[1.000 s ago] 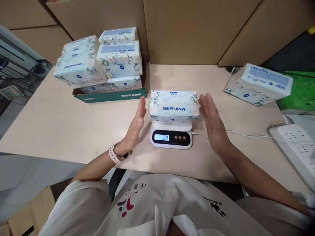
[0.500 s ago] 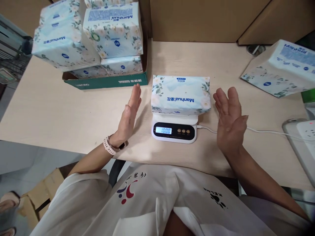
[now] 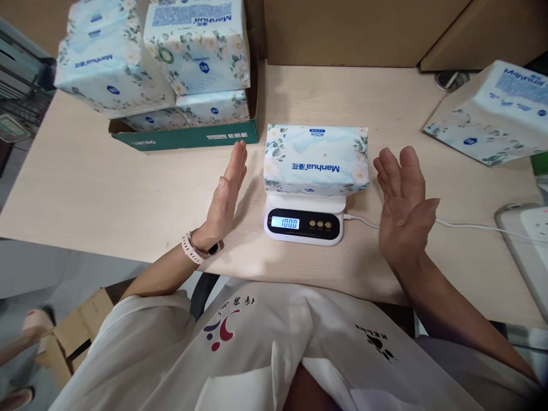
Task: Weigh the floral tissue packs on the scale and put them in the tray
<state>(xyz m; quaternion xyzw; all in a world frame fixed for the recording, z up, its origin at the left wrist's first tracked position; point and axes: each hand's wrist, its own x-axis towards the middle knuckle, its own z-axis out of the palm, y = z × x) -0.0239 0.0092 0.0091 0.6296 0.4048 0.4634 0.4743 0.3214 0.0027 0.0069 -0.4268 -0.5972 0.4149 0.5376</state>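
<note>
A pack of tissues (image 3: 315, 160) with a floral wrapper lies flat on a small white scale (image 3: 305, 221), whose lit display reads 100.0. My left hand (image 3: 225, 197) is open, fingers straight, a short way to the left of the pack and not touching it. A pale watch is on that wrist. My right hand (image 3: 405, 202) is open too, palm turned inward, held to the right of the pack and clear of it. Neither hand holds anything.
A green cardboard tray (image 3: 188, 137) at the back left holds several stacked tissue packs (image 3: 197, 45). Another pack (image 3: 488, 114) lies at the far right. A white cable (image 3: 466, 227) runs from the scale toward a power strip (image 3: 531, 228). Cardboard boxes (image 3: 342, 28) stand behind the table.
Both hands have drawn away from the pack's sides. The scale reading went from 0.0 to 100.0. My view has tilted down and closer to the table.
</note>
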